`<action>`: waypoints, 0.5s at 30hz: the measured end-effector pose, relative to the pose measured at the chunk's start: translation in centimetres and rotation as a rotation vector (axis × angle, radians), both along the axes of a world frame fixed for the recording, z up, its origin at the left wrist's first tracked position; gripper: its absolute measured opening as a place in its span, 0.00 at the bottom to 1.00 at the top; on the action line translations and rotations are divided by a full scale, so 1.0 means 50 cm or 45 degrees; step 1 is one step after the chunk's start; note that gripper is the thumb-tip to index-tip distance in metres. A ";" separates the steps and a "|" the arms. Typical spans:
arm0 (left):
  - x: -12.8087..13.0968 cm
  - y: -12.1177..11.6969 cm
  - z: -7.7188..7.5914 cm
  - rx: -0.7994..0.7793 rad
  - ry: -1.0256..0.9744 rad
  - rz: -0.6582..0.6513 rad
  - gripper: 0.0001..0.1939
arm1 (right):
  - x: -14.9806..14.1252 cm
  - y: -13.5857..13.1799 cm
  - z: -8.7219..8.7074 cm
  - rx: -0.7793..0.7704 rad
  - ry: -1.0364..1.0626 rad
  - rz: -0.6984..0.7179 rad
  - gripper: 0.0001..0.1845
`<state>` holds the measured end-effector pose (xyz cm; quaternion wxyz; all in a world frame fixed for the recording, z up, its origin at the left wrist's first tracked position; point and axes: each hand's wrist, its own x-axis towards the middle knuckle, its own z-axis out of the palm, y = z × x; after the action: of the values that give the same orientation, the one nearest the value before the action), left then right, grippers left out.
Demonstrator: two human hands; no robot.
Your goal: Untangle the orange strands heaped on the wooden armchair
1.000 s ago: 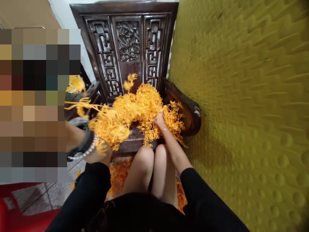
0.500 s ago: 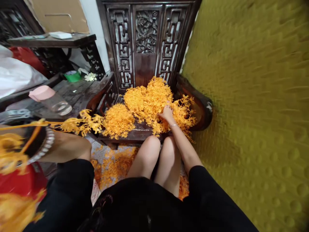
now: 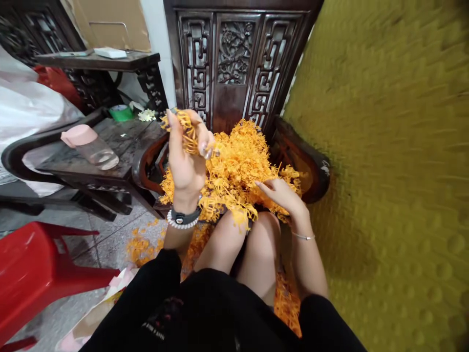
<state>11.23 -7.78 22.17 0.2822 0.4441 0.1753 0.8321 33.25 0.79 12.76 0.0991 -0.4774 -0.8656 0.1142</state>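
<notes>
Left fingers (image 3: 174, 134) grip orange fronds (image 3: 188, 134), apparently; open right fingers (image 3: 266, 187) rest on the heap (image 3: 234, 166) atop a carved bench (image 3: 234, 63).

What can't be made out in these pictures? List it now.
Head view:
- Seat of the carved wooden chair: hidden under the heap of orange strands.
- Strands inside the left hand: hidden by its fingers.
- Cardboard sheet: cut off by the top edge.
- Olive padded surface: blurred.

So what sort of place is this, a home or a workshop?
Probably a modest home room used for handwork: a carved dark wooden chair heaped with orange strands, a red plastic stool and a tiled floor.
</notes>
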 end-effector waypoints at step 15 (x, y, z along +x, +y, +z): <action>-0.109 -0.271 -0.091 -0.346 -0.337 0.412 0.18 | -0.111 -0.148 0.032 0.151 -0.359 -0.067 0.31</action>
<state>5.79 -21.34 17.63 0.2230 0.2554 0.3159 0.8861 27.69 -6.61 14.39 0.0076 -0.5044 -0.8634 -0.0080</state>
